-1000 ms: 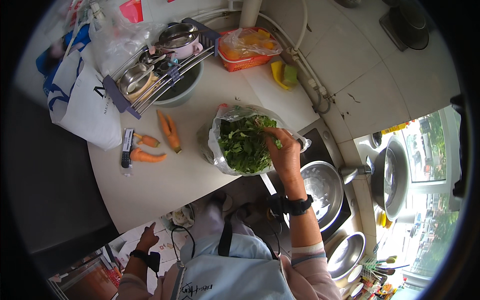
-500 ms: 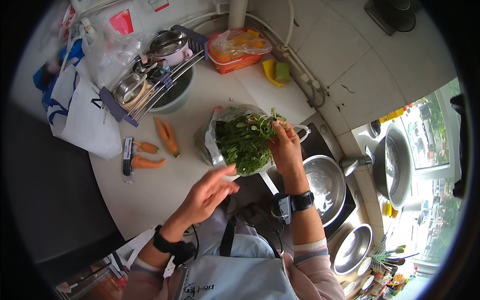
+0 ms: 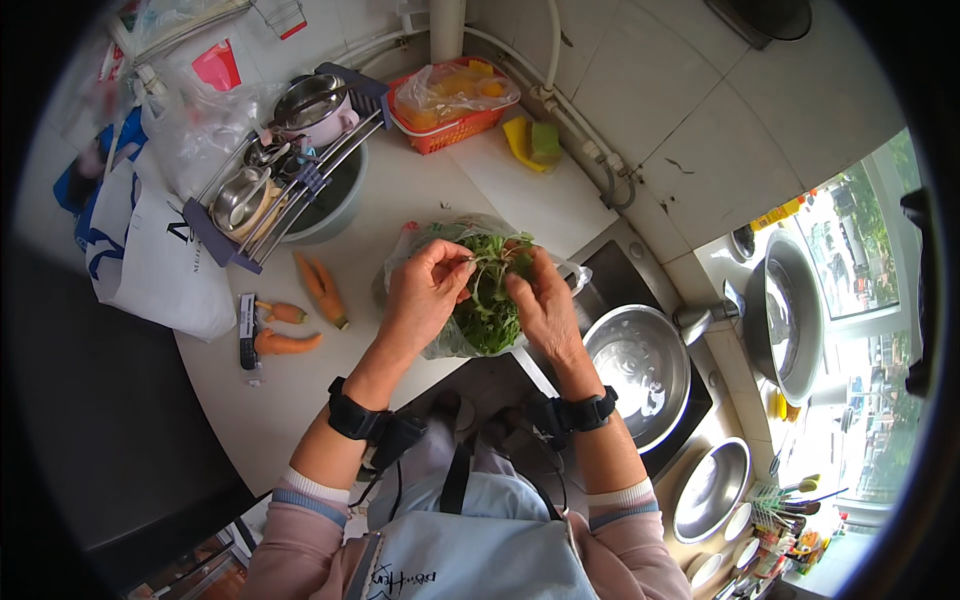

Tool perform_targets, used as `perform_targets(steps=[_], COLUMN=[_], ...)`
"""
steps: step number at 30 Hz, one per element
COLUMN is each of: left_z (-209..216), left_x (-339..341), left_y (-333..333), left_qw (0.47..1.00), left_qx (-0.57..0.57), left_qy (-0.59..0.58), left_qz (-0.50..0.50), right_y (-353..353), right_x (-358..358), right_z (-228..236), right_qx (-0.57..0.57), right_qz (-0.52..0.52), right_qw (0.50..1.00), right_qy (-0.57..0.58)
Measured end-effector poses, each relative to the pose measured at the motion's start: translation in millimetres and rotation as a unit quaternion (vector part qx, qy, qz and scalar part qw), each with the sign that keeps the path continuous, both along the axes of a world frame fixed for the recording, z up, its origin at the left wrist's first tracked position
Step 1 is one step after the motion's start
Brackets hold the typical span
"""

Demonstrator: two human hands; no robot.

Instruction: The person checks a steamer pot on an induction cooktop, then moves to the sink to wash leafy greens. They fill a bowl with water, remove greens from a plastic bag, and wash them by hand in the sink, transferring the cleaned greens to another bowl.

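A clear plastic bag (image 3: 404, 247) filled with leafy greens (image 3: 488, 318) stands at the counter's edge before me. Above it, my left hand (image 3: 428, 290) pinches the stems of a sprig (image 3: 492, 258) between thumb and fingertips. My right hand (image 3: 545, 305) holds the same greens from the other side, its fingers curled close to the leaves. Both hands are at chest height, a short gap apart. The lower part of the bag is hidden behind my hands.
Forked carrots (image 3: 321, 290) lie left beside a small black-and-white packet (image 3: 248, 340). Behind is a dish rack (image 3: 285, 215) over a grey basin; a red basket (image 3: 455, 132) stands farther back. At right, a metal bowl (image 3: 660, 350) sits in the sink below a faucet (image 3: 705, 318).
My left hand has moved up and right from beside the bag to the greens and closed on stems. The right hand has come slightly down and left. The view has shifted a little.
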State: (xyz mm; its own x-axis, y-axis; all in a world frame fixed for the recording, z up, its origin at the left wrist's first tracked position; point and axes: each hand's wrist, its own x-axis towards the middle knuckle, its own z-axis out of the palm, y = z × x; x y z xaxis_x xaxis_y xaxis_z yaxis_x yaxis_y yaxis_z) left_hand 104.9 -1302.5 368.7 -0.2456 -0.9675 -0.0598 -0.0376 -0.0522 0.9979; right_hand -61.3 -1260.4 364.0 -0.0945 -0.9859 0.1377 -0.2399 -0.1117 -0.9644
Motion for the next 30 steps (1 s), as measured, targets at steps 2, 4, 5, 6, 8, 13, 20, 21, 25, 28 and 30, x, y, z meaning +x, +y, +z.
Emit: perform_targets(steps=[2, 4, 5, 6, 8, 13, 20, 21, 25, 28, 30], left_z=[0, 0, 0, -1, -1, -11, -14, -13, -12, -18, -20], left_x=[-1, 0, 4, 7, 21, 54, 57, 54, 33, 25, 27], left_y=[-2, -2, 0, 4, 6, 25, 31, 31, 23, 8, -4], left_qw=[0.997, 0.986, 0.974, 0.958, 0.91, 0.858, 0.874, 0.881, 0.887, 0.906, 0.933], left_qx=[-0.069, -0.136, -0.168, -0.2, -0.268, -0.209, -0.151, -0.142, -0.165, -0.166, -0.125], left_qy=[-0.032, -0.097, -0.151, -0.206, -0.313, -0.459, -0.445, -0.436, -0.419, -0.38, -0.325], left_qz=[-0.012, -0.021, -0.022, -0.021, -0.036, -0.094, -0.121, -0.117, -0.101, -0.089, -0.087], right_y=[2, -3, -7, -12, -19, -35, -36, -34, -25, -21, -21], right_x=[2, 6, 7, 6, 0, -22, -21, -19, -3, 6, 5], right_z=[3, 1, -1, -3, -8, -19, -20, -18, -10, -10, -12], right_qx=[-0.08, -0.059, -0.043, -0.019, 0.011, -0.003, 0.009, 0.01, 0.022, 0.001, 0.003], right_qz=[0.025, 0.034, 0.036, 0.038, -0.003, -0.051, -0.032, -0.026, 0.025, 0.026, 0.02], right_qw=[0.988, 0.985, 0.987, 0.988, 0.994, 0.997, 0.993, 0.997, 0.994, 0.991, 0.99], right_qy=[0.129, 0.156, 0.153, 0.147, 0.113, -0.051, -0.115, -0.068, 0.102, 0.128, 0.141])
